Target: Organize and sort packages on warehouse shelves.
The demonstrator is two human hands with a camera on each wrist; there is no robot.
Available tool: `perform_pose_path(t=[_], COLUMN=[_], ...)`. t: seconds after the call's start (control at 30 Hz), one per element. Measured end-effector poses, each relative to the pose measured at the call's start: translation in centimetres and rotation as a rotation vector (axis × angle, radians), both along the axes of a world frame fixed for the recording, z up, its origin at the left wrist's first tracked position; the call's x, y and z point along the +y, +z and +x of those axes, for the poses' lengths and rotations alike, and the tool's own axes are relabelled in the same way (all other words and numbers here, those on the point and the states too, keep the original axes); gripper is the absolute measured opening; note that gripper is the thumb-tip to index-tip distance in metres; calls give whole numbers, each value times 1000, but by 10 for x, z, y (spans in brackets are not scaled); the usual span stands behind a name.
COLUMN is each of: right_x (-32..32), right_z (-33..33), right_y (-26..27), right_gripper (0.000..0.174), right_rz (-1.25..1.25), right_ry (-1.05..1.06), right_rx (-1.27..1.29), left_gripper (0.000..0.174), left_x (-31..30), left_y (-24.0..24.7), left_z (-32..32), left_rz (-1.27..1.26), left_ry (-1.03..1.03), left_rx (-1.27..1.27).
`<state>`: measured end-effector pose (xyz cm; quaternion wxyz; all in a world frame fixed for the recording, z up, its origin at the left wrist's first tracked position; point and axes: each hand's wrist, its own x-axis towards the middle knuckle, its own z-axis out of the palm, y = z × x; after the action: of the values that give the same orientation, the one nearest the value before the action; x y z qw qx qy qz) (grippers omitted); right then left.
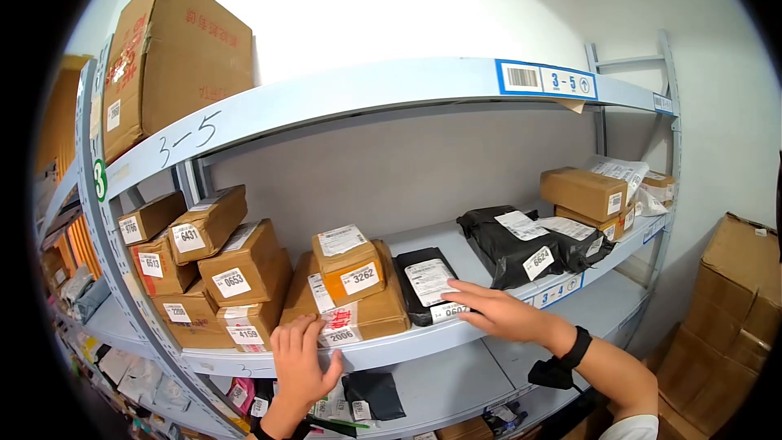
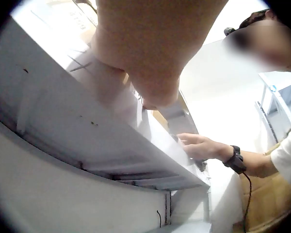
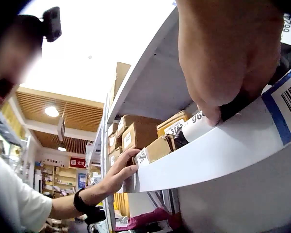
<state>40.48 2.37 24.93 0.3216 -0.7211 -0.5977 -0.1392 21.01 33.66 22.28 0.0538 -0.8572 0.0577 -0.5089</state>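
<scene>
My left hand point(image 1: 302, 360) rests at the shelf edge with its fingers against the left front of a wide cardboard box point(image 1: 381, 310) labelled 2006. A smaller box with an orange band point(image 1: 350, 265), labelled 3262, sits on top of that box. To its right lies a flat black parcel point(image 1: 405, 277) with white labels. My right hand point(image 1: 509, 315) reaches over the shelf edge, fingers extended onto the parcel's right side and lower label. In the right wrist view the right hand point(image 3: 228, 63) covers much of this parcel, and its fingertips are partly hidden.
Several labelled boxes point(image 1: 236, 273) are stacked at the left by the upright. Black bags point(image 1: 509, 248) and more boxes point(image 1: 582, 191) stand at the right. A shelf beam point(image 1: 366, 102) runs above. Tall cartons point(image 1: 725, 310) stand on the floor at the right.
</scene>
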Motion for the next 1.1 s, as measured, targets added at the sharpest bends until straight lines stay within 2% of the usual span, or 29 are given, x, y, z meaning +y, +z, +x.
perform_pose_path(t=[0.07, 0.13, 0.2, 0.27, 0.3, 0.33, 0.4, 0.43, 0.5, 0.6, 0.67, 0.73, 0.77, 0.8, 0.87, 0.93, 1.0, 1.1], right_x=[1, -3, -15, -34, -43, -50, -63, -65, -62, -54, -41, -28, -22, -20, -16, -15, -14, -10], right_z=[-4, -10, -16, -7, 5, 10, 11, 18, 41, 48, 45, 47, 55, 55, 55, 56, 60, 63], right_y=[-5, -6, 0, 5, 6, 10, 23, 20, 8, 5, 8, 9, 6, 5, 4, 2, 0, -3], right_gripper=[41, 43, 47, 49, 50, 50, 55, 55, 70, 80, 78, 75, 65, 65, 52, 45, 45, 42], right_rz=[48, 133, 165, 289, 328, 332, 311, 316, 210, 195, 193, 255, 313, 315, 337, 399, 436, 484], right_ry=[-7, -59, -70, -80, -177, -176, -528, -530, -702, -758, -787, -890, -899, -890, -939, -912, -899, -906], right_rx=[-27, -292, -305, -478, -536, -537, -463, -468, -434, -429, -400, -223, -278, -280, -404, -445, -417, -429], left_gripper=[54, 54, 54, 52, 51, 51, 50, 49, 50, 49, 49, 48, 49, 49, 55, 65, 73, 84], left_x=[0, 1, 1, -1, -2, -3, -3, -3, -3, -3, -6, -12, -17, -23, -38, -50, -63, -57], left_y=[-2, -2, -2, -2, -2, -1, -3, -4, -5, -4, -2, 6, 12, 19, 36, 61, 95, 125], left_z=[1, 2, 3, 4, 4, 4, 6, 7, 8, 9, 3, 0, -4, -3, 2, 15, 34, 86], left_rz=[-4, -4, -8, -9, -6, -2, -1, -5, -10, -21, -28, -57, -97, -99, -353, -318, -392, -448], left_ry=[20, 18, 26, 30, 35, 39, 49, 59, 61, 58, 65, 53, 92, 100, 12, 60, 121, 332], left_rx=[-19, -23, -18, -27, -34, -41, -48, -54, -62, -65, -61, 20, 101, 97, 71, 40, 141, 378])
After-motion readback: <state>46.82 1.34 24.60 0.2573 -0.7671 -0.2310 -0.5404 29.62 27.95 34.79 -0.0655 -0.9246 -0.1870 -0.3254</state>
